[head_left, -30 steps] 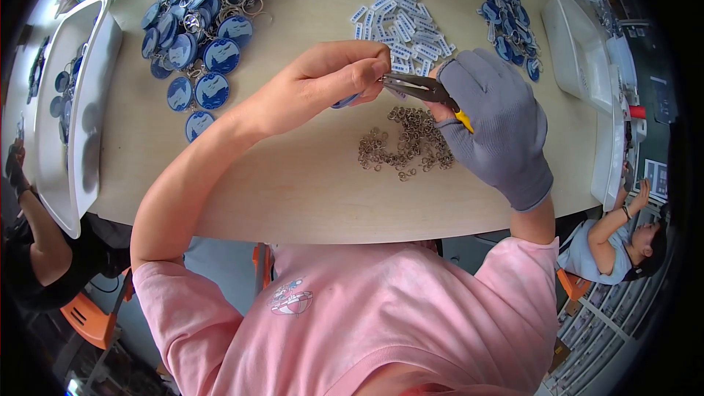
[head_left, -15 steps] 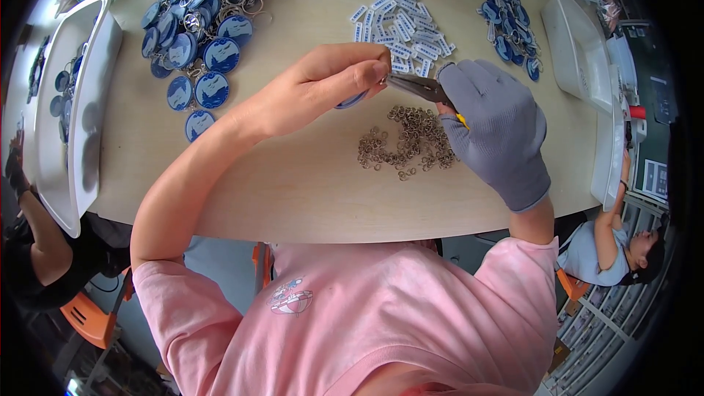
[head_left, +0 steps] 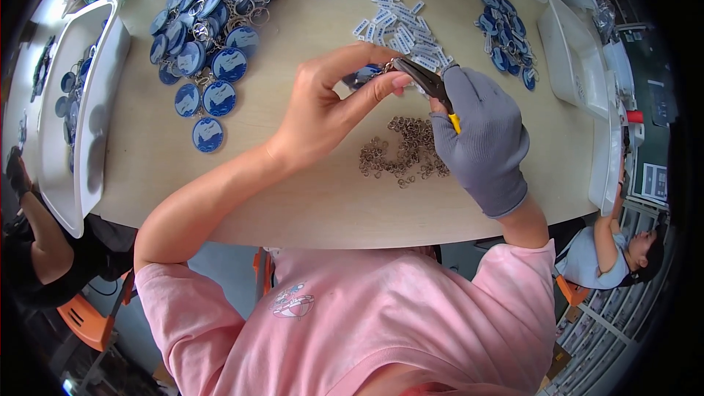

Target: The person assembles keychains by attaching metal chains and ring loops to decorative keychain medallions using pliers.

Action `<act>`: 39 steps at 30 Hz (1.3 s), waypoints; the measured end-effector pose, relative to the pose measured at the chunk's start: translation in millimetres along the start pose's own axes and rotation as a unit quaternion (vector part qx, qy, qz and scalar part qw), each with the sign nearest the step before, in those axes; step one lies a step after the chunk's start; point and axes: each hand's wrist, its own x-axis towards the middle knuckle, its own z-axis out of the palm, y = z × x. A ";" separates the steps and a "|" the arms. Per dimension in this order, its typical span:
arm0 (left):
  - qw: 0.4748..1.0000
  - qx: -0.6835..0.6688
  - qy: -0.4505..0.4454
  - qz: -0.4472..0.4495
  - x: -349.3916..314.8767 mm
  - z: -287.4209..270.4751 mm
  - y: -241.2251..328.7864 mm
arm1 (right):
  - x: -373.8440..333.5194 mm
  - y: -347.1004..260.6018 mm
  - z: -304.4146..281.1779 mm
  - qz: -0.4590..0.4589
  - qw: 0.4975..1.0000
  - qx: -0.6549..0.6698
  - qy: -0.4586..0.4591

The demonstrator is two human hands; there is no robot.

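Note:
My bare left hand (head_left: 330,103) pinches a round blue keychain (head_left: 361,75) by its metal chain, and the disc hangs partly behind the fingers. In a grey glove with bare fingertips, my right hand (head_left: 484,128) is wrapped round pliers (head_left: 431,82) with dark jaws and yellow on the handle. The jaw tips meet the chain at the left fingertips; what exactly they grip is too small to tell. Below the hands lies a heap of small metal jump rings (head_left: 407,148). Beyond them is a pile of small white tags (head_left: 403,29) with blue print.
A large pile of blue round keychains (head_left: 220,62) spreads at the far left, and a smaller keychain pile (head_left: 506,37) lies at the far right. White trays stand at the left (head_left: 70,176) and right (head_left: 579,66). Other people sit at both sides.
My left hand has turned, its fingers opening into a wider curve, so more of the keychain and chain shows. The pliers and right hand have shifted slightly left and tilted more steeply.

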 end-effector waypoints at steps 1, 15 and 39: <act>1.000 0.000 0.000 0.000 0.7 -1.2 -0.8 | -0.3 -0.2 0.2 0.000 1.000 0.000 0.000; 0.911 0.341 -0.018 0.233 12.6 -16.3 7.5 | -0.9 0.1 -6.0 0.024 0.995 0.071 -0.071; 0.987 0.127 -0.043 0.088 5.1 -8.6 6.7 | 13.0 20.9 -6.0 -0.103 0.994 -0.027 0.029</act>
